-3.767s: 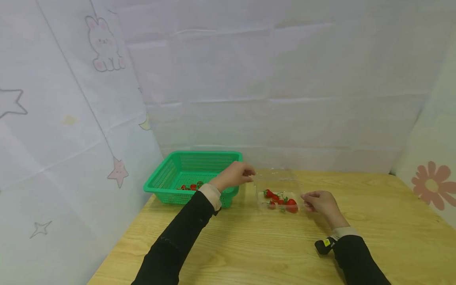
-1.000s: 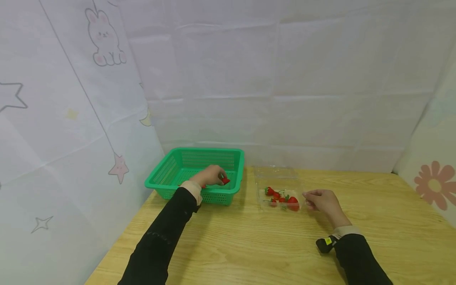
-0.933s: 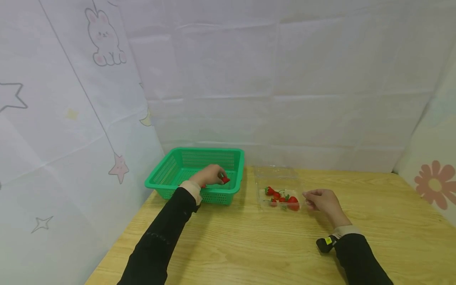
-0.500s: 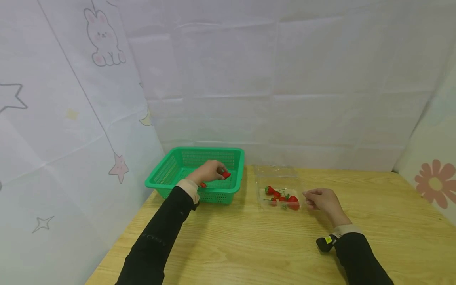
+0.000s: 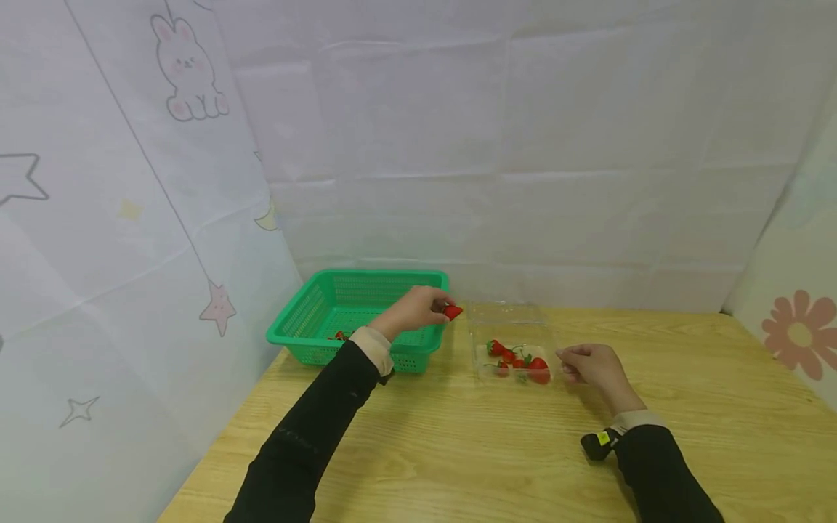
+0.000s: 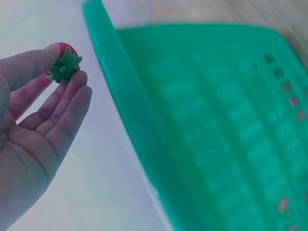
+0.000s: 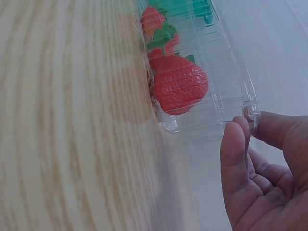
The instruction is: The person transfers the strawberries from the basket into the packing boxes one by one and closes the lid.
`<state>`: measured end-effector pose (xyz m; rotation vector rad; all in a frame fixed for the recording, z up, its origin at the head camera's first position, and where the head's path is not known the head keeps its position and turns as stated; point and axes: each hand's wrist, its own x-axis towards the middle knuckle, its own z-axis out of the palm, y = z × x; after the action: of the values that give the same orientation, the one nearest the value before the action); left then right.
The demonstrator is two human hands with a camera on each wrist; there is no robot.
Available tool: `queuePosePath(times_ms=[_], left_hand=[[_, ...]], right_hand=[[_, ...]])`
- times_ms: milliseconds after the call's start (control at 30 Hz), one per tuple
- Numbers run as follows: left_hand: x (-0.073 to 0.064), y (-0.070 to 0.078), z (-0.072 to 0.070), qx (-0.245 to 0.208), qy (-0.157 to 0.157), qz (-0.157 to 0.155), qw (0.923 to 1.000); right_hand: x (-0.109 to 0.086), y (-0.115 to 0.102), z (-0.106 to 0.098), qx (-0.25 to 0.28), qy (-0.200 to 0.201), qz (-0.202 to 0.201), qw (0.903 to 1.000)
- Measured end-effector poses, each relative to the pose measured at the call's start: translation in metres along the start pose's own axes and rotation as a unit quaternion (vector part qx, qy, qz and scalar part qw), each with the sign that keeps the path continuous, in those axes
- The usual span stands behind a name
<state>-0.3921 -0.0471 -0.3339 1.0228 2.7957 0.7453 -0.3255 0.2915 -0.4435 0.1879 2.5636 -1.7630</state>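
My left hand [image 5: 418, 309] pinches a red strawberry [image 5: 453, 311] between thumb and fingers, over the right rim of the green basket. Its leafy green cap [image 6: 65, 66] faces the camera in the left wrist view. At the right, my right hand [image 5: 593, 367] pinches the rim of a clear plastic clamshell box [image 7: 216, 103] at its near right corner. The box lies on the table with its lid [image 5: 506, 314] raised at the back. Inside it are a large strawberry [image 7: 180, 85] and several smaller red fruits [image 5: 508, 357], some with green stems.
The green perforated basket [image 5: 356, 356] stands left of the box, with a few red fruits [image 5: 340, 335] at its near side, partly behind the left sleeve. Both rest on a wooden table [image 5: 458, 450]. A white cloth wall [image 5: 510, 181] rises behind.
My left hand has lifted the strawberry up out of the basket and moved right, toward the clear box. The right hand has stayed at the box's rim.
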Motion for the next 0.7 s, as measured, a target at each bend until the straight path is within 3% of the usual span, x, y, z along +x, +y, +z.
queuePosePath(times_ms=[467, 700], left_hand=[[0.030, 0.040, 0.049, 0.085, -0.033, 0.052, 0.9944], [0.044, 0.050, 0.072, 0.116, -0.050, 0.030, 0.9916]], right_hand=[[-0.004, -0.004, 0.000, -0.005, -0.005, 0.002, 1.0000], [-0.002, -0.003, 0.000, -0.005, -0.004, 0.000, 1.0000]])
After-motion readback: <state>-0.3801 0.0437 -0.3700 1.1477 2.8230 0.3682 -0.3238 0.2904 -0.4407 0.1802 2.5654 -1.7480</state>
